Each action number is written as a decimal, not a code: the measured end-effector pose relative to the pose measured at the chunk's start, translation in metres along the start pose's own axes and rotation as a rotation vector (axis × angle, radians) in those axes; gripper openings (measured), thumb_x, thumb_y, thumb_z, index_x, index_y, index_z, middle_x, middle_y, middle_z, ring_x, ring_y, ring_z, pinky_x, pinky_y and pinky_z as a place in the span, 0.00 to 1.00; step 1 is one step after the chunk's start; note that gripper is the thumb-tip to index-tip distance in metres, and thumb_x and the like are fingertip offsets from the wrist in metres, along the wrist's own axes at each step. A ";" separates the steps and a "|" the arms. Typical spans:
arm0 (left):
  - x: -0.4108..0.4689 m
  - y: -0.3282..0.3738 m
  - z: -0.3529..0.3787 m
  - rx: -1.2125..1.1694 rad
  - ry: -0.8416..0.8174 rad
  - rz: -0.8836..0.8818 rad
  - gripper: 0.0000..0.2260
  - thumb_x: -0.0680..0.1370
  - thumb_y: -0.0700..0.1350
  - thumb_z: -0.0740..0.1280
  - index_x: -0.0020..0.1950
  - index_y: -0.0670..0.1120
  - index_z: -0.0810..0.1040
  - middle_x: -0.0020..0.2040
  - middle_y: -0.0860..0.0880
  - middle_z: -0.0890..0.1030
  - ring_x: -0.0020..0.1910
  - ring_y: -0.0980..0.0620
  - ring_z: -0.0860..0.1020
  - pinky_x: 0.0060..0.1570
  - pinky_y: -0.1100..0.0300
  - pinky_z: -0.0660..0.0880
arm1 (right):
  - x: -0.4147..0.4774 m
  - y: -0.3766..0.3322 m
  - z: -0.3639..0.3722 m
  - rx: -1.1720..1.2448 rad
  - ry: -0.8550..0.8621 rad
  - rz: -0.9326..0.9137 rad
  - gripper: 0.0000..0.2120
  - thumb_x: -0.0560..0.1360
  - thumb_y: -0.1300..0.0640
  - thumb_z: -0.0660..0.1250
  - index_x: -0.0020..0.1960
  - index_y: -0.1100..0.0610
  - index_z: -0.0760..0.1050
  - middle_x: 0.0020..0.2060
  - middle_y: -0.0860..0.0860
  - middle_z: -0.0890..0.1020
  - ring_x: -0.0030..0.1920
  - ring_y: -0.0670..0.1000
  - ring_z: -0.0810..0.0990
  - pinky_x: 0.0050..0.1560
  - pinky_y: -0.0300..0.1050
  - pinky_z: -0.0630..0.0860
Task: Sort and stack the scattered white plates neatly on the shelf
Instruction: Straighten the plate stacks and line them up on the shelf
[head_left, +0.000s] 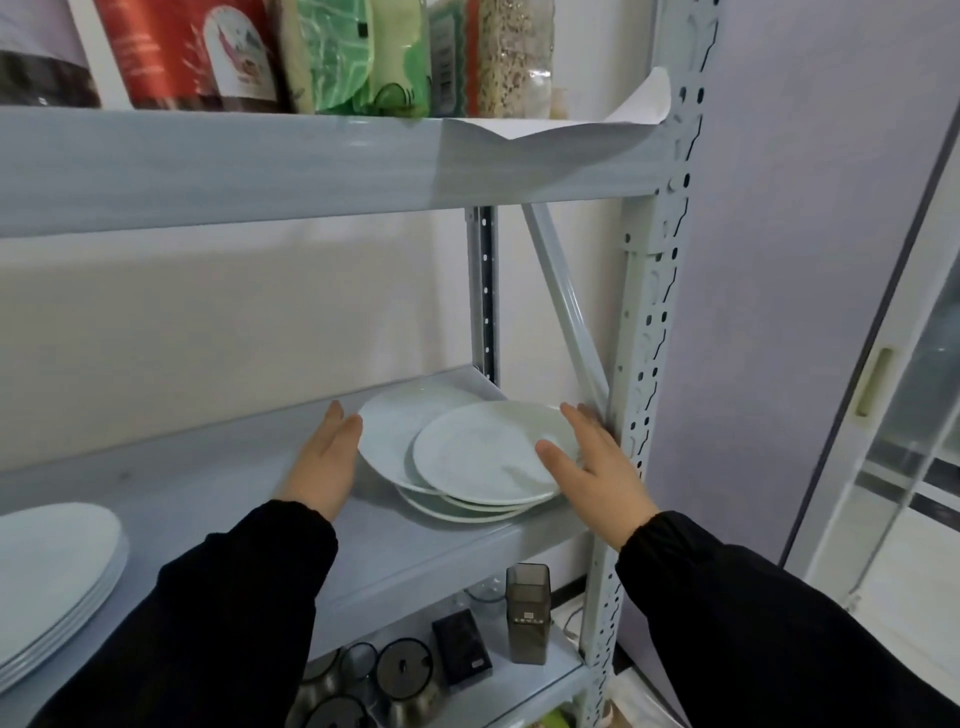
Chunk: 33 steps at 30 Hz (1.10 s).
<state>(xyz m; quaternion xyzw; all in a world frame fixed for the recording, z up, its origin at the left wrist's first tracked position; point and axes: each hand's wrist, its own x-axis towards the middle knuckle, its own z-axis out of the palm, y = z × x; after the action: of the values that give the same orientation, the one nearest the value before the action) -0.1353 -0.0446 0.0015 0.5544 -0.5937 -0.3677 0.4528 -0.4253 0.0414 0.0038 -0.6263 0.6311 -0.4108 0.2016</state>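
An uneven pile of white plates (467, 457) lies at the right end of the grey middle shelf (218, 467), its top plates shifted out of line. My left hand (324, 460) rests against the pile's left rim, fingers together. My right hand (592, 465) is at the right rim, thumb lying on the top plate, fingers spread behind the edge beside the shelf post. A second, even stack of larger white plates (47, 582) sits at the shelf's left end, partly cut off by the frame.
The perforated metal post (649, 338) and a diagonal brace (566, 312) stand close behind my right hand. Food packets (332, 52) fill the upper shelf. Pot lids (405, 670), a dark box and a smoked plastic container (527, 613) sit on the lower shelf.
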 end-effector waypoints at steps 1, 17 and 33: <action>0.007 -0.002 0.003 -0.031 -0.011 -0.019 0.27 0.78 0.62 0.55 0.77 0.59 0.59 0.72 0.64 0.62 0.73 0.59 0.60 0.71 0.55 0.57 | 0.002 -0.002 0.001 0.036 0.006 0.033 0.30 0.80 0.47 0.60 0.79 0.50 0.54 0.77 0.47 0.58 0.75 0.44 0.56 0.73 0.42 0.56; 0.010 -0.016 0.023 0.297 -0.182 0.101 0.23 0.83 0.56 0.51 0.78 0.55 0.58 0.73 0.60 0.63 0.72 0.60 0.61 0.69 0.63 0.54 | 0.032 -0.006 0.019 0.084 -0.116 0.113 0.18 0.76 0.58 0.64 0.63 0.50 0.66 0.47 0.36 0.74 0.45 0.36 0.75 0.42 0.30 0.70; 0.005 -0.015 0.022 0.360 -0.262 0.124 0.21 0.75 0.54 0.51 0.67 0.59 0.66 0.59 0.54 0.77 0.57 0.53 0.74 0.58 0.54 0.70 | 0.036 0.000 0.032 -0.109 -0.109 0.086 0.18 0.73 0.54 0.57 0.62 0.51 0.66 0.54 0.46 0.74 0.54 0.53 0.74 0.48 0.49 0.72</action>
<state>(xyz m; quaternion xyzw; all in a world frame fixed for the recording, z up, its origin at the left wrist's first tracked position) -0.1513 -0.0526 -0.0193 0.5364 -0.7363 -0.2961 0.2873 -0.4055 -0.0015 -0.0054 -0.6300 0.6670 -0.3322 0.2186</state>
